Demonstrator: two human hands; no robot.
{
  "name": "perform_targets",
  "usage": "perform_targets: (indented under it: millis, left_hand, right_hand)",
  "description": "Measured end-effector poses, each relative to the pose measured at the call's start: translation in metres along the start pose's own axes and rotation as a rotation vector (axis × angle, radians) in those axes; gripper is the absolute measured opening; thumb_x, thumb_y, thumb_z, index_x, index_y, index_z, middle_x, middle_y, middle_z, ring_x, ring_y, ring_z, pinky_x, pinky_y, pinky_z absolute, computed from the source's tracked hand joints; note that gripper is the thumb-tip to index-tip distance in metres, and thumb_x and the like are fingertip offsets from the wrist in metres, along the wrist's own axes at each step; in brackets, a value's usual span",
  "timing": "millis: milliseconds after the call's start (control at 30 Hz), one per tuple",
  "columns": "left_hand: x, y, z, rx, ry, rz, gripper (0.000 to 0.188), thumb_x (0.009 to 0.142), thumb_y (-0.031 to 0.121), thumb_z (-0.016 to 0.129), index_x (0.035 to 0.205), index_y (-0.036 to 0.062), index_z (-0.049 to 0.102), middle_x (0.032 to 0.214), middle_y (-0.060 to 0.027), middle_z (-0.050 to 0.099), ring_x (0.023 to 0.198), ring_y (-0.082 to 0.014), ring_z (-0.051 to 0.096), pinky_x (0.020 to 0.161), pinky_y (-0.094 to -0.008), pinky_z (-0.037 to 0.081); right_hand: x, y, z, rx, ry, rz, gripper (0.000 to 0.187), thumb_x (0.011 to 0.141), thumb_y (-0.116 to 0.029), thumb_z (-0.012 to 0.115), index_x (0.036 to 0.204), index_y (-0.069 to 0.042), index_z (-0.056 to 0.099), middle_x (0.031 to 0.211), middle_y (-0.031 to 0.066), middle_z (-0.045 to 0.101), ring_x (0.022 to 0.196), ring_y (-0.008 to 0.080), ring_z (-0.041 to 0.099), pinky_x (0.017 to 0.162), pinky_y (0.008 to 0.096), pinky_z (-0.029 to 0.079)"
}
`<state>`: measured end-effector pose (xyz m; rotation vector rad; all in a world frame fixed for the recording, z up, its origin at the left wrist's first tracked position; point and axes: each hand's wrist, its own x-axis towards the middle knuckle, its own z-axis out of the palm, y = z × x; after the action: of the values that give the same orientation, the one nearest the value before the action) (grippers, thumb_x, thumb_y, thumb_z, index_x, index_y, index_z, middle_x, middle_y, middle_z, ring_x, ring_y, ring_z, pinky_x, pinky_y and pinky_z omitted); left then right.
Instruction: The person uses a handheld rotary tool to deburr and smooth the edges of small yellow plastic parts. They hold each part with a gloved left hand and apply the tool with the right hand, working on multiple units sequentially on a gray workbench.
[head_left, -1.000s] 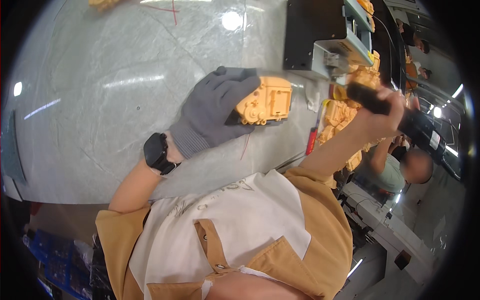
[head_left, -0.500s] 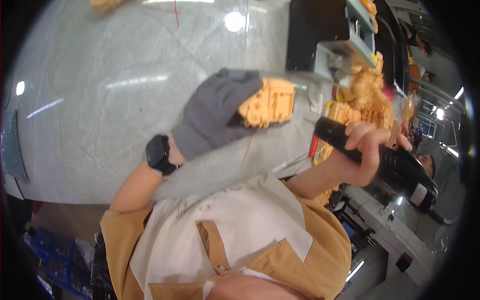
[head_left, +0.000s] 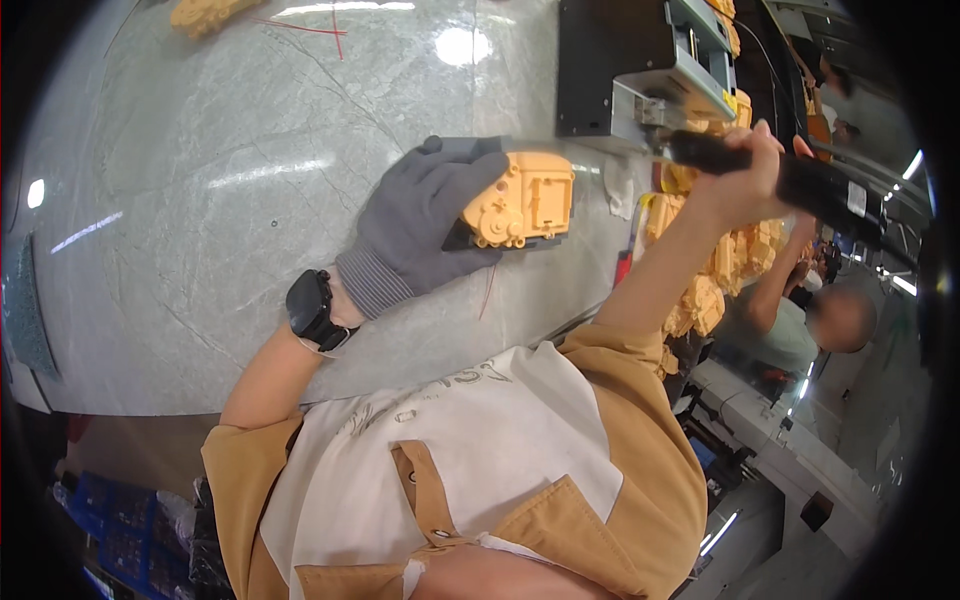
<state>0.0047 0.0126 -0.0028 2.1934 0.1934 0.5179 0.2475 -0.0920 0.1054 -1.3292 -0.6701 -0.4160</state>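
Note:
My left hand (head_left: 418, 215), in a grey knit glove, is wrapped round the left side of an orange plastic housing (head_left: 545, 200). The housing sits on a dark block-like holder (head_left: 460, 238) on the table; its open side with round bosses and a rectangular recess faces up. My bare right hand (head_left: 748, 182) grips a black powered screwdriver (head_left: 708, 153), held nearly level. Its blurred tip reaches the metal front of a black box-shaped machine (head_left: 610, 70); whether it touches, I cannot tell.
Several orange housings (head_left: 700, 305) are heaped at the right edge of the grey table (head_left: 250, 250). Another orange part (head_left: 205, 12) and thin red wires (head_left: 310, 27) lie at the far left. A co-worker (head_left: 785, 335) sits at the right. Blue bins (head_left: 110, 510) stand lower left.
My right hand has carried the screwdriver up and away from me, to the machine's metal front. My left hand still holds the housing in about the same place.

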Motion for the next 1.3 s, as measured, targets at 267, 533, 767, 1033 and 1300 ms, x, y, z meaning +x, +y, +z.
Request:
perform_targets:
  millis: [267,533,767,1033,1300]
  left_hand:
    - [0.000,-0.001,-0.003,0.026,0.050,0.005,0.078,0.061,0.028,0.076,0.126,0.0070,0.041,0.110,-0.0119,0.055,0.105,-0.0294,0.051,0.100,-0.0444,0.033]
    - [0.001,0.000,-0.004,-0.010,0.033,0.019,0.078,0.060,0.027,0.077,0.126,0.0088,0.041,0.113,-0.0102,0.054,0.104,-0.0274,0.051,0.099,-0.0440,0.034]
    - [-0.001,0.000,-0.003,-0.027,0.091,0.016,0.078,0.061,0.028,0.077,0.126,0.0082,0.040,0.112,-0.0095,0.054,0.103,-0.0287,0.051,0.099,-0.0441,0.035]
    - [-0.002,-0.002,0.001,-0.035,0.132,0.030,0.081,0.060,0.027,0.079,0.126,0.0062,0.038,0.112,-0.0111,0.054,0.103,-0.0283,0.052,0.097,-0.0441,0.036]
    - [-0.003,-0.003,-0.001,-0.037,0.112,0.037,0.082,0.058,0.026,0.080,0.126,0.0055,0.038,0.111,-0.0115,0.054,0.104,-0.0282,0.051,0.096,-0.0441,0.037]
  right_hand:
    - [-0.038,-0.033,-0.003,0.163,-0.150,0.201,0.048,0.066,0.011,0.056,0.109,0.000,0.038,0.058,0.0057,0.051,0.044,0.0145,0.048,0.047,0.0275,0.044]
    - [-0.076,-0.098,0.007,0.501,-0.342,0.122,0.050,0.074,-0.001,0.046,0.120,-0.004,0.029,0.059,0.0070,0.043,0.046,0.0174,0.045,0.052,0.0359,0.044]
    - [-0.083,-0.085,0.048,0.443,-0.432,0.161,0.053,0.072,0.002,0.049,0.118,0.004,0.022,0.057,0.0094,0.046,0.043,0.0169,0.046,0.051,0.0332,0.046]
    - [-0.078,-0.075,0.072,0.254,-0.344,0.292,0.043,0.069,0.003,0.055,0.107,0.005,0.034,0.055,0.0105,0.051,0.039,0.0146,0.045,0.046,0.0270,0.043]
    - [-0.079,-0.070,0.076,0.248,-0.324,0.315,0.043,0.069,0.002,0.058,0.106,0.005,0.035,0.054,0.0082,0.051,0.039,0.0136,0.045,0.045,0.0261,0.042]
